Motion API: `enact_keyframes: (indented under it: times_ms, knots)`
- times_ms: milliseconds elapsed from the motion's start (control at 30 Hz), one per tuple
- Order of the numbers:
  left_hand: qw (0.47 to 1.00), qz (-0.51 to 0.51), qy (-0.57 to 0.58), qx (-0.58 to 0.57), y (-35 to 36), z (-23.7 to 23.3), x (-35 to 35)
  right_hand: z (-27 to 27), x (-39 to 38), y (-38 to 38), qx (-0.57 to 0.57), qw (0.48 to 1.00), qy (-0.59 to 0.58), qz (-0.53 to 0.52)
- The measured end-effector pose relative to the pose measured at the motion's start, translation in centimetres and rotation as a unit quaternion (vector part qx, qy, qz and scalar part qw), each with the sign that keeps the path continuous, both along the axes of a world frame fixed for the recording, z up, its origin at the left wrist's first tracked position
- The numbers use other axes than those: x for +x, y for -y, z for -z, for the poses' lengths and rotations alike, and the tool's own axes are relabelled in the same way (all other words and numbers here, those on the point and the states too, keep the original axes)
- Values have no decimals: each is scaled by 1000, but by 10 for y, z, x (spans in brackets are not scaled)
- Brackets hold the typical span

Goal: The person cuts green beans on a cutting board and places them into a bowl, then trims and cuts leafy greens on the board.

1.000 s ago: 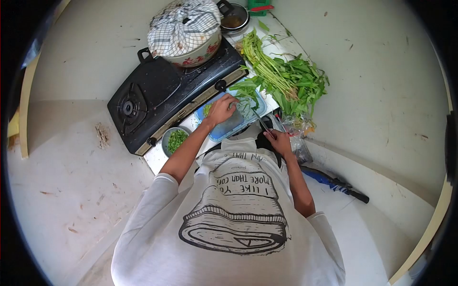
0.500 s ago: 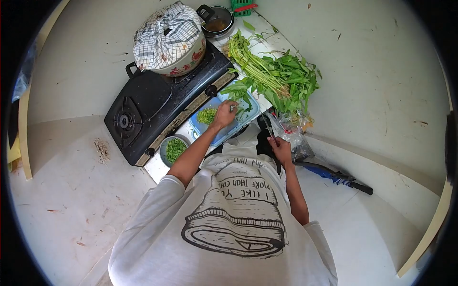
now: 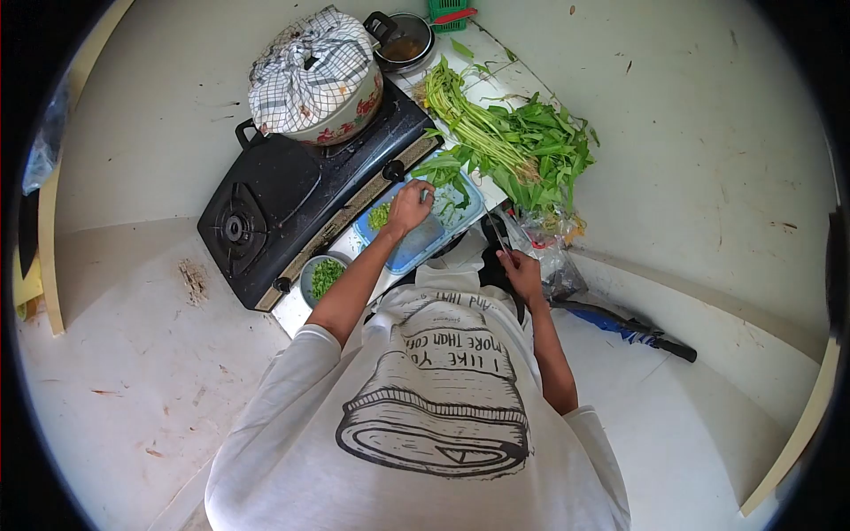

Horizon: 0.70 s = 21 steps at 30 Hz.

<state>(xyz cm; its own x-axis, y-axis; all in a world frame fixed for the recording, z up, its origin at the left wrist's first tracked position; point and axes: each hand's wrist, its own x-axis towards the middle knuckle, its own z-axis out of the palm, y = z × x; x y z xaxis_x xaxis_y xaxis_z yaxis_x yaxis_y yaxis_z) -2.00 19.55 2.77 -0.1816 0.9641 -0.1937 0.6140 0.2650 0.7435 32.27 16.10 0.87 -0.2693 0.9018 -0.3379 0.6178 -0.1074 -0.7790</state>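
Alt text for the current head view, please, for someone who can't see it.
A person's right hand holds a knife beside a blue tray with greens, the left hand above it. Around them: a stove, cloth-topped pot, leafy bunch and bowl of chopped greens.

Left hand [image 3: 410,210] slid toward chopped green pile [image 3: 379,216], hides more of it. Knife [image 3: 497,229] in right hand [image 3: 523,273] moved off blue tray [image 3: 420,240].

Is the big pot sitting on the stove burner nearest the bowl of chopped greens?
No, the pot is at the stove's far end.
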Motion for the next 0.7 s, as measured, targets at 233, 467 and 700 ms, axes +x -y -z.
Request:
enact_keyframes:
  times_ms: [233, 467, 700]
  knots:
    - [985, 53, -160, 44, -17, 17, 2, 2, -10, -3, 3, 1000, -2, -4]
    - [977, 55, -204, 33, -25, 26, 7, -16, -17, -7, 20, 1000, 2, -20]
    - [997, 6, -53, 61, -11, 11, 3, 2, -16, -14, 24, 999, 7, -27]
